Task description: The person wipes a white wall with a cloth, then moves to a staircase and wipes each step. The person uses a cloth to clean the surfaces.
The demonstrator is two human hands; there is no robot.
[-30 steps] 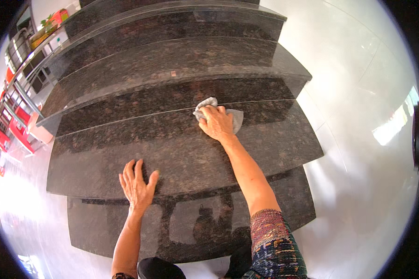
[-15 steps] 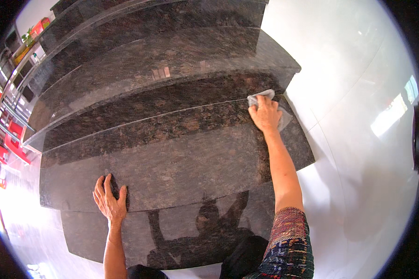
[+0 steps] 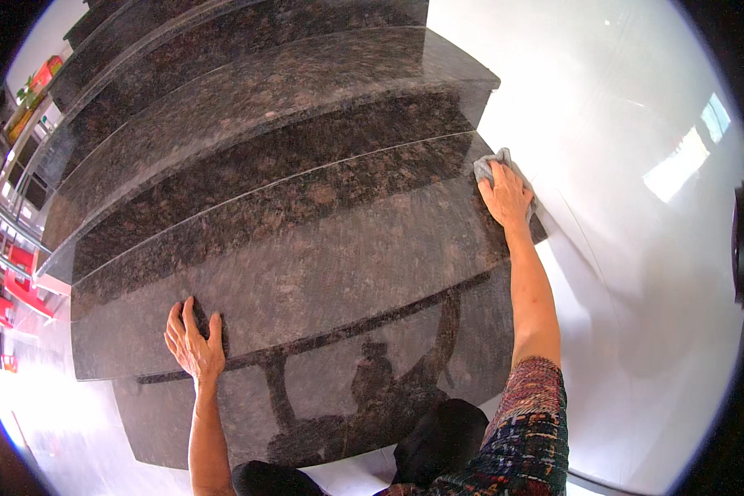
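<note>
Cloth: grey, bunched (image 3: 483, 170), on the tread (image 3: 306, 264) at its right edge, toward the back corner.
Right hand: (image 3: 507, 194) fingers curled over the cloth, pressing it down; grip under the palm hidden.
Left hand: (image 3: 195, 345) empty, palm down, fingers spread, at the tread's front edge toward its left end. Looks like contact, can't confirm from above.
Tread: dark speckled stone, glossy.
Riser: (image 3: 281, 165) same stone, directly behind the tread, more steps above.
Lower stone surface: (image 3: 322, 393) in front of the tread, shows the person's reflection.
Knees: dark-clad (image 3: 442, 438), nearer the person than the tread.
Floor: pale, shiny (image 3: 636, 289), right of the tread.
Metal rail: (image 3: 12, 165) left of the tread, beyond it.
Red seats: (image 3: 26, 291) left of the tread; fisheye rim smears them, probably plastic.
</note>
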